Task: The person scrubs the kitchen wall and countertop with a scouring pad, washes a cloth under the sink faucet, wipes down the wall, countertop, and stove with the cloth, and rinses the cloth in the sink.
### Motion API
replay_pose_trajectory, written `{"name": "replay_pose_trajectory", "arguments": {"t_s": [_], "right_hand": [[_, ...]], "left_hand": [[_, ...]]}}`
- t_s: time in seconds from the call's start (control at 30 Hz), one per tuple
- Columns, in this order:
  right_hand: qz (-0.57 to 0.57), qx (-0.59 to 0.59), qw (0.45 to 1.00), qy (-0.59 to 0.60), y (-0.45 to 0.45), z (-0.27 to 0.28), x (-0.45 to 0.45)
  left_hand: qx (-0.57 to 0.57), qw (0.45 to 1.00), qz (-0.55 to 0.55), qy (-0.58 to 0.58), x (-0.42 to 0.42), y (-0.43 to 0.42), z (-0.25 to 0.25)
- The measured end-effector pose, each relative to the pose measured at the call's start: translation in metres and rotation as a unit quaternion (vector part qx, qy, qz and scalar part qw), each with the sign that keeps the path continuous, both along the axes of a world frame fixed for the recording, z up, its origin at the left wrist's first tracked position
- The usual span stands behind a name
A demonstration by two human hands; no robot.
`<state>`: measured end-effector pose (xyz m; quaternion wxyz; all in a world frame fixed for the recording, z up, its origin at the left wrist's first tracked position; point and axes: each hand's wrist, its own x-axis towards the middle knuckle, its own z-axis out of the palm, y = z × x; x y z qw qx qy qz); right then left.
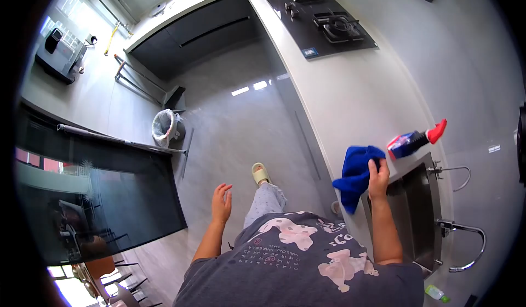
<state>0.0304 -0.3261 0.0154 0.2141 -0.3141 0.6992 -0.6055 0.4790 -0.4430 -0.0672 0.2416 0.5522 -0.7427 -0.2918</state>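
Observation:
My right hand point(378, 178) is closed on a blue cloth point(355, 172), which hangs in folds over the front edge of the countertop point(350, 104), beside the sink. Just beyond the cloth, a spray bottle point(405, 144) with a red nozzle and a blue, white and red label is on the counter. My left hand point(222, 202) hangs free over the floor at my side, its fingers loosely apart and nothing in them.
A steel sink point(433, 197) with a curved faucet point(476, 233) lies right. Farther along the counter is a black gas hob point(323, 24). On the floor left stand a lined trash bin point(167, 129) and a long-handled mop point(126, 142) near a dark glass panel point(131, 197).

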Motion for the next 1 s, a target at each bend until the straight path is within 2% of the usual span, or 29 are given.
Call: {"name": "replay_pose_trajectory", "arguments": {"t_s": [0.03,0.1,0.17,0.2,0.23,0.3,0.37,0.47,0.5,0.57,0.63,0.7,0.77,0.87,0.93,1.0], "right_hand": [[-0.005,-0.025,0.999,0.030,-0.025,-0.003,-0.002],[0.006,0.022,0.990,0.139,-0.068,-0.036,-0.011],[0.018,0.173,0.927,0.333,-0.100,-0.096,-0.016],[0.031,0.253,0.903,0.346,-0.111,-0.131,-0.015],[-0.026,0.311,0.842,0.439,-0.125,-0.130,0.002],[-0.055,0.370,0.824,0.425,-0.156,-0.138,0.010],[-0.077,0.352,0.821,0.443,-0.194,-0.137,0.016],[-0.044,0.312,0.849,0.423,-0.265,-0.122,0.015],[-0.050,0.269,0.856,0.438,-0.291,-0.127,0.012],[-0.049,0.204,0.896,0.391,-0.351,-0.131,0.002],[-0.056,0.132,0.894,0.424,-0.424,-0.120,-0.014],[-0.044,0.065,0.883,0.463,-0.510,-0.085,-0.031],[-0.008,0.047,0.863,0.503,-0.604,-0.051,-0.052],[0.012,0.069,0.866,0.495,-0.752,-0.045,-0.088],[0.044,0.126,0.866,0.481,-0.843,-0.080,-0.112],[0.091,0.225,0.852,0.464,-0.908,-0.120,-0.129]], "left_hand": [[-0.005,1.000,-0.002,-0.012,0.005,-0.017,-0.003],[-0.022,1.000,-0.010,-0.021,0.013,-0.056,-0.010],[-0.022,1.000,-0.005,-0.018,0.026,-0.094,-0.012],[-0.027,0.999,-0.010,-0.017,0.036,-0.115,-0.011],[-0.023,1.000,-0.002,-0.016,0.047,-0.135,-0.011],[-0.020,1.000,0.000,-0.017,0.068,-0.174,-0.002],[-0.006,0.998,0.039,-0.053,0.092,-0.218,0.014],[-0.005,0.997,0.078,-0.023,0.116,-0.286,0.011],[-0.003,0.997,0.071,-0.024,0.116,-0.305,0.012],[-0.008,0.996,0.084,-0.009,0.105,-0.348,0.022],[-0.013,0.997,0.076,-0.018,0.099,-0.382,0.017],[-0.017,0.995,0.095,-0.021,0.088,-0.409,0.019],[-0.013,0.993,0.109,-0.043,0.078,-0.425,0.023],[0.012,0.983,0.172,-0.060,0.072,-0.432,0.009],[0.043,0.976,0.212,-0.029,0.062,-0.435,0.002],[0.057,0.982,0.156,-0.090,0.052,-0.449,0.013]]}}
